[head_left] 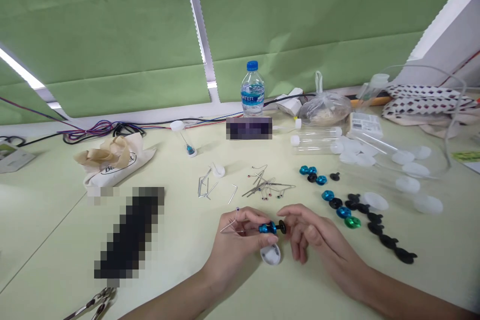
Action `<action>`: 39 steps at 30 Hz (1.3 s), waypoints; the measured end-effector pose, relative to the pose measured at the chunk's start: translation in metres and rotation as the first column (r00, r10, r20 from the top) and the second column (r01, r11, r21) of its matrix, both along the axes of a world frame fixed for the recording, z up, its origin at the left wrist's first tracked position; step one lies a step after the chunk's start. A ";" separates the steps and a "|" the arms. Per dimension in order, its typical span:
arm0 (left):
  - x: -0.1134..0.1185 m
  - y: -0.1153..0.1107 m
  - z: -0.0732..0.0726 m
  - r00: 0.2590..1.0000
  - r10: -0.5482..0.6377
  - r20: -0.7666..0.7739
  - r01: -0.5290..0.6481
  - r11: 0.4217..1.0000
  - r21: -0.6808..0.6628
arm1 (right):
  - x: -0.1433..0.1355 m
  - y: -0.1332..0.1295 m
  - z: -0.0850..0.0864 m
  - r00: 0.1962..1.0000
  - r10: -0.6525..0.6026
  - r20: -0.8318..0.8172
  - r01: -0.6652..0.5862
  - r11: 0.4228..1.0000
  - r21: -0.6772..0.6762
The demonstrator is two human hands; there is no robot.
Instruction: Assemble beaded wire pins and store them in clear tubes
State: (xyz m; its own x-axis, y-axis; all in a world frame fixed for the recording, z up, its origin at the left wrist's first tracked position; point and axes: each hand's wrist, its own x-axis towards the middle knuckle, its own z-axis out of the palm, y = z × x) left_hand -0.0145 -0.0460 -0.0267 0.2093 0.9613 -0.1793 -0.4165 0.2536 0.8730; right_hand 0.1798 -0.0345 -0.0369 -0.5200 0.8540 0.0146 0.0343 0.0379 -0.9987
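Note:
My left hand (236,237) pinches a small blue metal fitting (265,229) between thumb and fingers. A black disc-headed piece (282,227) sticks out of the fitting's right end. On its left side a thin bent wire (236,220) runs across my fingers. Just right of the black piece is my right hand (318,237), its fingers loosely curled and apart, holding nothing; whether a fingertip touches the disc I cannot tell. Below the fitting, a round white cap (270,255) shows its hollow side. Thin wires with small coloured ends (268,190) lie beyond my hands.
Blue, black and green metal pieces (343,212) and dark winged pieces (388,241) lie to the right. Clear tubes (318,134) and white caps are behind them. A water bottle (252,90) stands at the back. Hex keys (203,185), a cloth pouch (116,162) and pliers (95,302) lie left.

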 end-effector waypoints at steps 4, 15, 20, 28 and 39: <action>0.000 0.000 0.000 1.000 0.015 -0.007 -0.015 1.000 0.001 | -0.001 0.001 0.001 1.000 0.005 0.004 -0.005 1.000 0.005; -0.001 0.002 -0.001 0.999 0.038 -0.032 -0.038 0.999 -0.001 | 0.000 0.001 -0.004 0.999 -0.010 -0.031 0.009 1.000 -0.024; -0.001 0.002 -0.001 0.999 0.036 -0.033 -0.036 0.999 -0.013 | 0.001 0.000 -0.005 0.999 -0.006 -0.043 0.005 1.000 -0.029; -0.001 0.003 -0.002 0.999 0.038 -0.005 -0.038 0.999 -0.035 | -0.002 0.003 -0.002 0.999 -0.002 -0.049 0.000 0.999 -0.043; -0.001 0.004 -0.003 0.999 0.039 -0.013 -0.039 0.999 -0.028 | -0.002 0.002 -0.001 0.998 -0.018 -0.062 0.014 0.998 -0.055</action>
